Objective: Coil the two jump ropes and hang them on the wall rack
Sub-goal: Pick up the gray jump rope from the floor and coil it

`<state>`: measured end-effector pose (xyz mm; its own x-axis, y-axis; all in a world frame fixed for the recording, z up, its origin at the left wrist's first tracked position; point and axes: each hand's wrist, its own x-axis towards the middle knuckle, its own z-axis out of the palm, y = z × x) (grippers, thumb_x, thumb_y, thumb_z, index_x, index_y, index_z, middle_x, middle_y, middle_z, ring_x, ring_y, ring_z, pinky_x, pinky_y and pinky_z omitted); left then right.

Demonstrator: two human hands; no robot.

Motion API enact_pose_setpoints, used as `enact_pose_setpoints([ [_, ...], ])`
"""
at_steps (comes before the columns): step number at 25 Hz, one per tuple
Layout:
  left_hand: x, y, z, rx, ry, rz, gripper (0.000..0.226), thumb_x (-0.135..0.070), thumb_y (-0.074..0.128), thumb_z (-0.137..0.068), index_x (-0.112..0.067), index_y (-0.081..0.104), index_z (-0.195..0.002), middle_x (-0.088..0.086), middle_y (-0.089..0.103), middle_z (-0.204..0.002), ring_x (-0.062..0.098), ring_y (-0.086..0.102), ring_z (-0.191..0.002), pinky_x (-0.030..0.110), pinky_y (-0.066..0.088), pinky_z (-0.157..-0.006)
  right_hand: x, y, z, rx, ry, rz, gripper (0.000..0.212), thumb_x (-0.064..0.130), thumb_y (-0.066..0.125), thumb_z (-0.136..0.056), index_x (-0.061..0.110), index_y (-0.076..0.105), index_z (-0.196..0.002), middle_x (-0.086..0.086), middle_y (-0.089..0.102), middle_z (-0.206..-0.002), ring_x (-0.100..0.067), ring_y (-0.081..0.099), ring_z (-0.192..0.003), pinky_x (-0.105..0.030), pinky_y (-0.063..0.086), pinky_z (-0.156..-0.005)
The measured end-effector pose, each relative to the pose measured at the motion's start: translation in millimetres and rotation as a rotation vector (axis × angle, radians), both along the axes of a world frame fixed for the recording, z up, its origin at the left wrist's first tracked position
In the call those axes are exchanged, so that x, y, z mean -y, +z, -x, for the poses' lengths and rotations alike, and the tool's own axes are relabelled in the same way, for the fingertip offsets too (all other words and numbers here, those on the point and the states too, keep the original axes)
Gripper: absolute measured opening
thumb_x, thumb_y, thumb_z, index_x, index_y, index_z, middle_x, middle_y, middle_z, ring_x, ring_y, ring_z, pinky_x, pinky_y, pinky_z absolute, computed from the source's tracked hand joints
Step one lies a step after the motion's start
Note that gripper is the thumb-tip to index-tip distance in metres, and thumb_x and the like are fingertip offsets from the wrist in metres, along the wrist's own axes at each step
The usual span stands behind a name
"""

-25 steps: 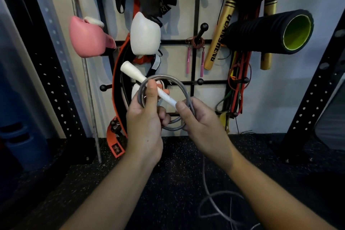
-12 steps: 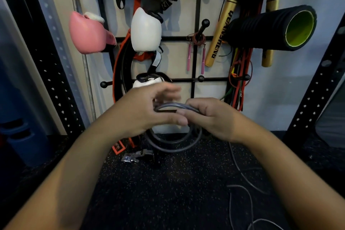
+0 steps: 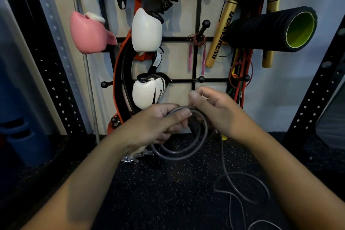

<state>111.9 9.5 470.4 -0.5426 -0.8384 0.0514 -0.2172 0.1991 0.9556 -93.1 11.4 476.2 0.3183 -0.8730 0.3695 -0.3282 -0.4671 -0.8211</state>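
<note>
- Hands at work below the wall rack [image 3: 197, 39]: left hand [image 3: 158, 123] grips the coiled grey jump rope [image 3: 179, 152]; right hand [image 3: 218, 108] pinches its strand.
- Loose tail on the floor [image 3: 177, 192] could snag, springing the coil open.

Black speckled floor [image 3: 168, 192] — loose grey jump rope [image 3: 242, 188] loops lie on it at right.
</note>
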Motion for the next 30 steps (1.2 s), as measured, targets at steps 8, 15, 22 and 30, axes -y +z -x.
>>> enact_pose_setpoints([
  [8, 7.3, 16.4, -11.5, -0.692, 0.319, 0.109, 0.036, -0.052, 0.052, -0.090, -0.017, 0.056, -0.084, -0.009, 0.036, -0.058, 0.004, 0.027, -0.040, 0.018, 0.030, -0.038, 14.8, -27.8, 36.9, 0.137, 0.016, -0.297, 0.054, 0.049, 0.054, -0.102, -0.003, 0.065, -0.093, -0.002, 0.041, -0.060, -0.021, 0.043, -0.055, -0.054, 0.062, -0.074],
  [15, -0.6, -0.2, 26.8, -0.918, 0.437, 0.073, 0.035, -0.052, 0.053, -0.089, -0.018, 0.048, -0.084, -0.008, 0.039, -0.063, 0.006, 0.032, -0.047, 0.021, 0.035, -0.047, 2.8, -33.3, -17.3, 0.431, 0.083, -0.381, 0.074, 0.078, 0.052, -0.084, 0.017, 0.059, -0.125, 0.005, 0.044, -0.070, -0.008, 0.032, -0.051, -0.020, 0.024, -0.043],
  [22, -7.8, -4.3, 34.5, -1.086, 0.435, 0.009, 0.037, -0.052, 0.046, -0.099, -0.019, 0.048, -0.083, -0.006, 0.041, -0.066, 0.009, 0.044, -0.058, 0.025, 0.045, -0.061, -23.2, -41.1, -51.1, 0.418, 0.070, -0.239, 0.041, 0.050, 0.057, -0.095, 0.023, 0.066, -0.124, 0.010, 0.064, -0.071, 0.002, 0.054, -0.053, -0.010, 0.039, -0.049],
  [30, -1.5, -9.0, 21.4, -0.739, 0.354, 0.119, 0.030, -0.037, 0.056, -0.093, -0.013, 0.071, -0.086, 0.003, 0.074, -0.083, 0.014, 0.073, -0.082, 0.024, 0.056, -0.079, -8.4, -21.0, -24.1, 0.460, -0.113, -0.171, 0.017, 0.030, 0.061, -0.100, 0.025, 0.074, -0.111, 0.001, 0.054, -0.051, -0.013, 0.040, -0.041, -0.023, 0.029, -0.041],
])
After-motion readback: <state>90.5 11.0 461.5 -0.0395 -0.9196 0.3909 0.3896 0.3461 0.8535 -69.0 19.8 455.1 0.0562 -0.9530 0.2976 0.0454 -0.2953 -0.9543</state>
